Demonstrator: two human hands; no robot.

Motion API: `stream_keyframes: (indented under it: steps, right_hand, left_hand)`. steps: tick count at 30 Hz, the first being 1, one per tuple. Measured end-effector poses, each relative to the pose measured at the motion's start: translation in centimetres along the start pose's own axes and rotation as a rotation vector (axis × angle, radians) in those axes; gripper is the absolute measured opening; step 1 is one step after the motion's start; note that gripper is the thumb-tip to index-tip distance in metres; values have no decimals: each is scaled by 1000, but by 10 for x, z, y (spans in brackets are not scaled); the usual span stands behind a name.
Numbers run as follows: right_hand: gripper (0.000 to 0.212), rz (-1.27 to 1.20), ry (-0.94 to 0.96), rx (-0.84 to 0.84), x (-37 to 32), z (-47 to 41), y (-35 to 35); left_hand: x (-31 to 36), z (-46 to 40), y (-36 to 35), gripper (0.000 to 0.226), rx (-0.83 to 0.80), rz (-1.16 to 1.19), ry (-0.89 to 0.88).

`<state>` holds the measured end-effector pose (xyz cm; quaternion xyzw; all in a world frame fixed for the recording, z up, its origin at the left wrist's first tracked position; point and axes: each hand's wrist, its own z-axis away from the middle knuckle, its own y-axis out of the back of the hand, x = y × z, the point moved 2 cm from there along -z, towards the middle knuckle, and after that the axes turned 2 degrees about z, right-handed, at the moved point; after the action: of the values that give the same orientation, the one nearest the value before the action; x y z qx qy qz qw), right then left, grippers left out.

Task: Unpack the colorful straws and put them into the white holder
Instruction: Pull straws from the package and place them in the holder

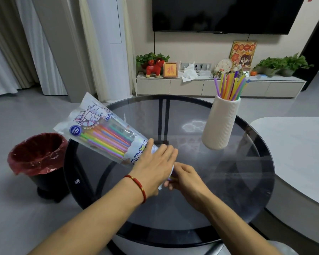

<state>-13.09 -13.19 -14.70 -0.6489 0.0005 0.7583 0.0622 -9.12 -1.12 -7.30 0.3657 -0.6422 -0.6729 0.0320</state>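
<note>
Straws (107, 138) lie in a plastic packet (92, 124) gripped at its near end by the left hand (155, 166) above the glass bench (247, 181); right hand (184, 178) pinches protruding straw ends. White holder (219, 124) stands farther right, already holding straws.

White holder (219, 124) on glass table (247, 181)

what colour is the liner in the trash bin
Red, translucent plastic liner, folded over the black bin; the head view shows it.

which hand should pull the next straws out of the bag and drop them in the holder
Probably the right hand: it already pinches straw ends at the bag's open end and is nearer the white holder. The left hand grips the bag.
</note>
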Motion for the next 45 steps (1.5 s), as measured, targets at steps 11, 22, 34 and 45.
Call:
stream_keyframes:
  steps: [11,22,34,45]
  right_hand:
    - [9,405,276,366,-7,2,15]
    - [6,205,251,285,-12,-2,30]
    - [12,-206,58,346,-27,1,81]
    - [46,-352,178,212,-18,7,26]
  left_hand:
    - [-20,11,-26,124,-141,355,157]
    - [-19,0,-39,80,-213,654,222]
    - [-24,-6,-49,40,-207,581,246]
    - [-9,-10,-38,23,-177,582,218]
